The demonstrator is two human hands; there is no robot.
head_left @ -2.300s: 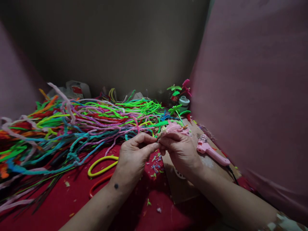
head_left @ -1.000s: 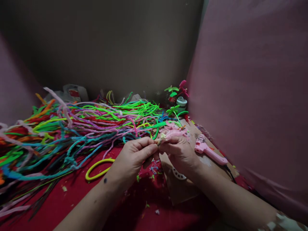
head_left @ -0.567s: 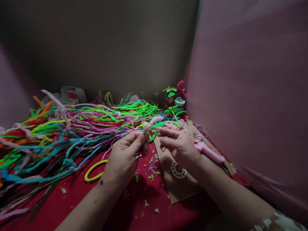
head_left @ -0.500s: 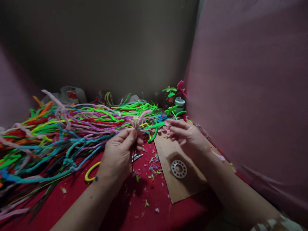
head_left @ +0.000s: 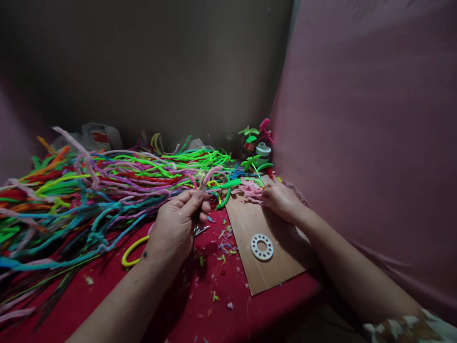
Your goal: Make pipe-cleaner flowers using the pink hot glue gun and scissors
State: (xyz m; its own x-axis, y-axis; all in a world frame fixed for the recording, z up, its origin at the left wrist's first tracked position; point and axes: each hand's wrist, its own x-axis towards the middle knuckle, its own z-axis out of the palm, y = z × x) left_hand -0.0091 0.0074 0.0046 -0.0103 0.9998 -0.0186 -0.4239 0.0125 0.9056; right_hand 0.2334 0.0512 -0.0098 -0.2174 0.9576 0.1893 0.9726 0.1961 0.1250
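My left hand (head_left: 180, 216) pinches a thin dark stem topped by a cream bit and a curved pink pipe cleaner (head_left: 213, 174), held upright above the table. My right hand (head_left: 282, 200) is lowered at the far end of the cardboard (head_left: 246, 238), where its bunched fingertips touch a heap of pink pipe cleaner pieces (head_left: 249, 189). What lies between those fingertips is hidden. On the cardboard, nearer to me, rests a white disc with a ring of holes (head_left: 262, 247). Partly behind my left hand are scissors, their metal blades (head_left: 202, 230) and yellow handle (head_left: 129, 252) showing.
A large heap of coloured pipe cleaners (head_left: 117, 186) covers the table's left side. Fuzzy trimmings (head_left: 226, 245) litter the red cloth (head_left: 228, 286). At the back right stand a pale jar (head_left: 263, 151) and green and pink pipe cleaner flowers (head_left: 249, 131). Pink fabric (head_left: 357, 119) hangs at the right.
My right hand has come down from above the cardboard, fingers spread, to the pink pieces, and its fingers have drawn together. The left hand keeps its pinch on the stem.
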